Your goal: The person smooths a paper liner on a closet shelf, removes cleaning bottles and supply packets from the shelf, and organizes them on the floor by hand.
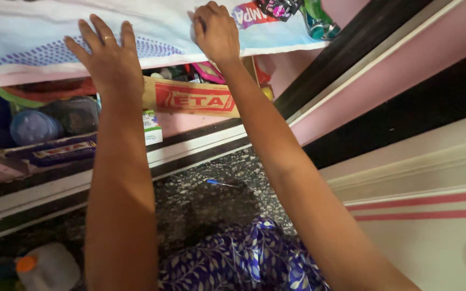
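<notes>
Reaching up over a speckled stone floor (200, 199), both arms stretch toward a shelf. Left hand (109, 59) lies flat, fingers (102, 29) spread, on a white-and-blue printed cloth (28, 43); right hand (217, 32), at one o'clock of it, curls closed on the cloth's edge. Below, a cardboard box (192, 97) and plastic containers (33, 126) crowd the lower shelf. A blue pen (219, 183) lies on the floor.

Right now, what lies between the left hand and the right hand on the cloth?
In the head view, only bare white cloth lies between the left hand and the right hand; nothing else sits there.
</notes>
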